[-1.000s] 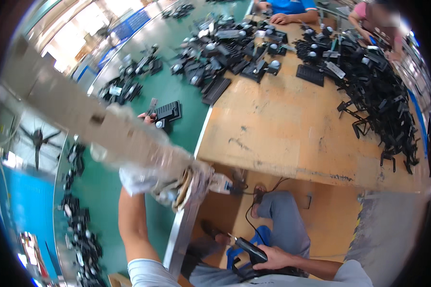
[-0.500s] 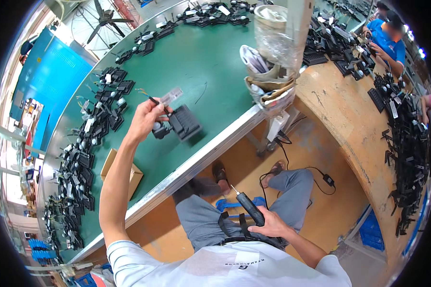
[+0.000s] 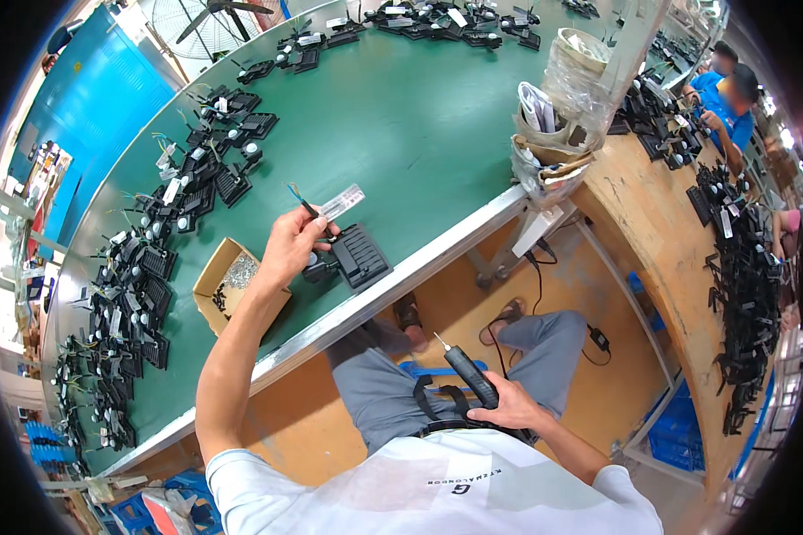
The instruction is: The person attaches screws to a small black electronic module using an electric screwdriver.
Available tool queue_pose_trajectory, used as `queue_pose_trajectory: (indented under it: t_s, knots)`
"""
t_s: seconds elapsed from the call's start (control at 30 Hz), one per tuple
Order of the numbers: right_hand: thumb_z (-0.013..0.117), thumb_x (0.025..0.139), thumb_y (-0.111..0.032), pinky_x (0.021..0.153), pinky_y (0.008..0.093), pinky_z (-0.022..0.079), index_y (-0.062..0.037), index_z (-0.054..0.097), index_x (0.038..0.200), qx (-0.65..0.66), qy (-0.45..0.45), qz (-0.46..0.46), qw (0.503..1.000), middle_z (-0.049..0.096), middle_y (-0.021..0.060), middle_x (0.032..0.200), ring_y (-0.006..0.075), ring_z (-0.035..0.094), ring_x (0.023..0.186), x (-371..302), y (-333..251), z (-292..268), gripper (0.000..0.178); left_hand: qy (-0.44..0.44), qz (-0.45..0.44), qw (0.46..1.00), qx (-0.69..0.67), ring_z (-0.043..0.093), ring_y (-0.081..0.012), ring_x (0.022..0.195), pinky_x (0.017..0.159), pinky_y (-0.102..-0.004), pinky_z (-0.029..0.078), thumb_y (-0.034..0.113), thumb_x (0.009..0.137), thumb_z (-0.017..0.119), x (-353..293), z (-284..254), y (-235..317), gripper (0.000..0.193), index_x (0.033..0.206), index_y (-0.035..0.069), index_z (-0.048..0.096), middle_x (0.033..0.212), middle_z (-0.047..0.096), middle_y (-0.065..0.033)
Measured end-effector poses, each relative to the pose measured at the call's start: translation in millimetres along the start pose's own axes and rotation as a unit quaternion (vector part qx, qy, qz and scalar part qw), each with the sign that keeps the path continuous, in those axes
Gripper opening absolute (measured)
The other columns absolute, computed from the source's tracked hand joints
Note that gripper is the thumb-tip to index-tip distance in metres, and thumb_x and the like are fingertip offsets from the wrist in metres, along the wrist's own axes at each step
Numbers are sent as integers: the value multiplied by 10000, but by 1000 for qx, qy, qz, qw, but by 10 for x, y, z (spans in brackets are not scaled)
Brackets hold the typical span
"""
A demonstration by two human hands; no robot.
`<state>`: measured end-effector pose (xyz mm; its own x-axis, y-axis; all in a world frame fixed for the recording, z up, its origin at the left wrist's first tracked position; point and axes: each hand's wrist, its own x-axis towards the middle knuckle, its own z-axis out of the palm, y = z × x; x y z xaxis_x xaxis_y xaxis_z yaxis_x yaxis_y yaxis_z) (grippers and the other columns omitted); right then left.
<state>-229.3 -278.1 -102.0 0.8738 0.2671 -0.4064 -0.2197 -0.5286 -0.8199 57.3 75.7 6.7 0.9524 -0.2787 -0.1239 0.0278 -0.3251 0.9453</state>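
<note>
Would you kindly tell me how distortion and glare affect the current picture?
In the head view, the wooden table bows near the dark rim; in the head view, glare whitens parts of the left edge, while the left hand looks fairly sharp.

Our left hand (image 3: 296, 245) pinches the black finned floodlight (image 3: 361, 257) by its cable, a pale label (image 3: 342, 201) jutting out beside our fingers, above the green worktable (image 3: 419, 134); we cannot tell whether the housing touches it. In our right hand (image 3: 507, 403) we grip a black electric screwdriver (image 3: 471, 376) over our lap, bit pointing away. Just left of the floodlight, an open cardboard box (image 3: 207, 283) holds silvery screws (image 3: 241, 272). More floodlights (image 3: 233, 185) line the table's far edge.
</note>
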Motion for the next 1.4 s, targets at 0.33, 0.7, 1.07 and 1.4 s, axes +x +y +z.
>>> queue_pose_trajectory:
  t_s: [0.33,0.7,1.07,1.4]
  knots:
    - [838,764,-428,794,440,535,-43,532,1309,-12,-51,28,998,683,175,932,356,695,866,85,-12,-19,734,158,81,970,165,603,-90,626,576,-266,487,113,926,683,-432,266,317,162,886,-44,681,734,705,-66]
    - [827,770,-450,803,447,533,-13,526,1316,-1,-42,9,999,686,193,929,377,690,879,66,82,-28,761,150,112,954,234,466,-62,549,495,-288,403,133,862,763,-411,770,352,282,723,-30,579,569,553,-41]
    - [872,768,-331,535,315,502,-23,519,1301,122,-87,29,988,596,49,732,163,607,545,74,33,-157,709,105,106,973,176,718,-149,794,756,-284,579,157,807,838,-607,877,274,367,1099,-27,714,905,756,-127]
    - [799,809,-50,568,296,500,-26,410,1382,367,-182,34,912,592,58,810,144,605,600,180,-257,-416,693,230,112,941,220,696,-155,754,688,-281,550,69,870,730,-1189,-280,108,118,961,-4,739,885,752,-99]
